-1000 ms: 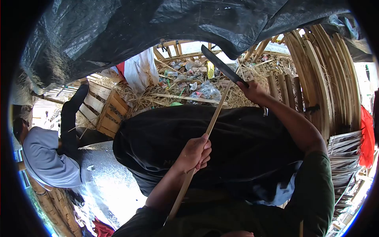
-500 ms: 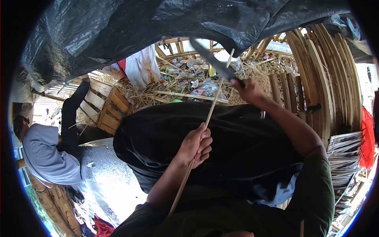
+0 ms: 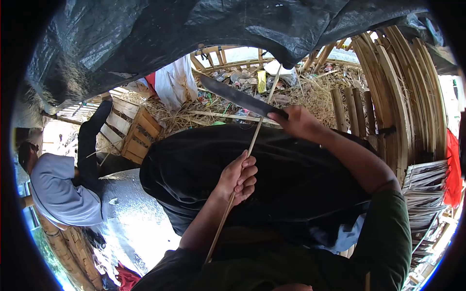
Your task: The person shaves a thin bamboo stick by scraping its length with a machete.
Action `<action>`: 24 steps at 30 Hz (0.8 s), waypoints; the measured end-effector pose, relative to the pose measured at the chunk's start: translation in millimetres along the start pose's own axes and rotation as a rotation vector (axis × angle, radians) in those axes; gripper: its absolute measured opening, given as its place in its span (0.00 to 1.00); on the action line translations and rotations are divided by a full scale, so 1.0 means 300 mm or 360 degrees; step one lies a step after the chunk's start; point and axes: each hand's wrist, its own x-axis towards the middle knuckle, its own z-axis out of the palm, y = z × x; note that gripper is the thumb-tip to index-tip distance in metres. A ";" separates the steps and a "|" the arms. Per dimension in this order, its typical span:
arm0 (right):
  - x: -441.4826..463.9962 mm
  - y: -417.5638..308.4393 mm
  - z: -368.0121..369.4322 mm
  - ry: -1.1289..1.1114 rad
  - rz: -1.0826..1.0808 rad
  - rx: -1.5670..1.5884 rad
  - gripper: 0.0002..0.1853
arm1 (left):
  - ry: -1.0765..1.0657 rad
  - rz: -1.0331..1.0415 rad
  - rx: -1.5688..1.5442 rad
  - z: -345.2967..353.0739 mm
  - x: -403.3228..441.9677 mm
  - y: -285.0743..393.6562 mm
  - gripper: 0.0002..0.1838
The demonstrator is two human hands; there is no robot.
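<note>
My left hand is closed around a thin wooden stick that slants from near my body up and away to the right. In my right hand is the dark handle of a machete. Its long blade points to the upper left and crosses the stick's upper part, close to my right fingers. Whether the cutting edge touches the stick I cannot tell for sure. Under both hands lies dark cloth over my legs.
Straw and litter cover the ground ahead. A wooden crate stands left, near a seated person in a grey shirt. Wooden slats lean at the right. A dark tarp hangs overhead.
My right hand has brought the machete down along the stick, toward my left hand, and its blade lies flatter. My left hand keeps its hold on the stick, almost unmoved.
</note>
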 end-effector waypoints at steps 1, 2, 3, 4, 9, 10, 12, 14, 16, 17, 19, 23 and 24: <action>0.031 0.020 -0.016 -0.0033 0.0033 0.0006 0.34 | -0.0005 -0.0012 -0.0001 -0.004 -0.005 -0.002 0.21; 0.066 0.047 -0.039 -0.0004 0.0188 0.0050 0.34 | -0.0027 -0.0019 0.0023 -0.002 -0.008 0.002 0.21; 0.095 0.071 -0.066 0.0016 0.0336 0.0089 0.34 | -0.0049 -0.0019 0.0036 0.004 -0.016 0.001 0.21; 0.106 0.087 -0.078 0.0037 0.0487 0.0125 0.33 | -0.0074 -0.0022 0.0048 0.006 -0.019 0.000 0.21; -0.011 -0.001 0.025 0.0126 -0.0032 -0.0015 0.30 | 0.0019 -0.0031 0.0046 0.006 0.003 -0.012 0.21; -0.005 0.018 0.014 0.0119 -0.0040 -0.0045 0.30 | 0.0058 -0.0051 0.0091 0.000 0.002 -0.005 0.22; 0.040 0.024 -0.046 0.0104 -0.0050 -0.0099 0.30 | 0.0040 -0.0026 0.0261 0.000 -0.005 0.004 0.22; 0.065 0.001 -0.118 -0.0073 0.0411 0.0013 0.31 | 0.0034 0.0015 0.0357 0.013 -0.012 0.004 0.23; 0.068 -0.008 -0.138 -0.0074 0.0527 0.0222 0.32 | 0.0042 0.0046 0.0430 0.039 -0.015 0.021 0.23; 0.041 -0.017 -0.088 -0.0046 0.0550 0.0164 0.32 | 0.0068 0.0048 0.0433 0.033 -0.013 0.025 0.23; 0.021 -0.012 -0.047 -0.0079 0.0398 0.0042 0.33 | 0.0133 0.0049 0.0440 0.017 -0.013 0.028 0.23; 0.089 0.047 -0.095 -0.0158 0.0445 0.0132 0.33 | 0.0104 0.0045 0.0444 0.002 -0.010 0.019 0.23; 0.102 0.032 -0.135 -0.0225 0.0530 0.0212 0.32 | 0.0090 0.0050 0.0434 0.010 -0.015 0.020 0.23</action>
